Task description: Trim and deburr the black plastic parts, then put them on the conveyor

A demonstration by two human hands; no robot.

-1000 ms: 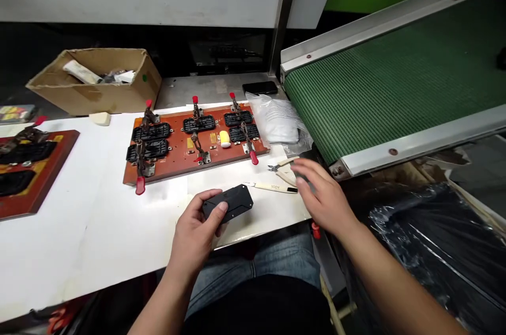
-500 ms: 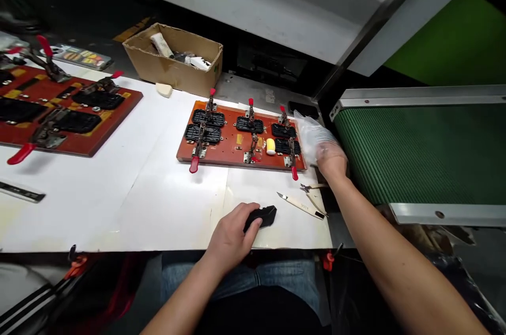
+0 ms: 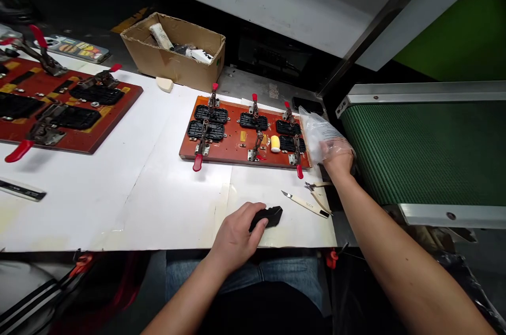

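Observation:
My left hand (image 3: 239, 232) is closed around a small black plastic part (image 3: 271, 216), held just over the front of the white table. On the right, my right hand (image 3: 338, 157) reaches into a clear plastic bag (image 3: 318, 132); its fingers show only dimly through the film, so their grip and anything in it are unclear. The bag lies against the right end of a red-brown fixture board (image 3: 229, 153). Black plastic parts (image 3: 253, 120) sit on that board among toggle clamps with red handles. A yellow-and-white spool-like piece (image 3: 275, 144) rests there too.
A craft knife (image 3: 304, 204) and side cutters (image 3: 318, 195) lie near the table's right edge. Another fixture board (image 3: 114, 119) stands left, with a cutter (image 3: 21, 190) before it. Behind are a cardboard box (image 3: 177, 69) and a green conveyor belt (image 3: 427, 156) at right.
The view has shifted slightly. My right hand is still at the bag, its fingers a little differently placed under the film. My left hand keeps hold of the black plastic part.

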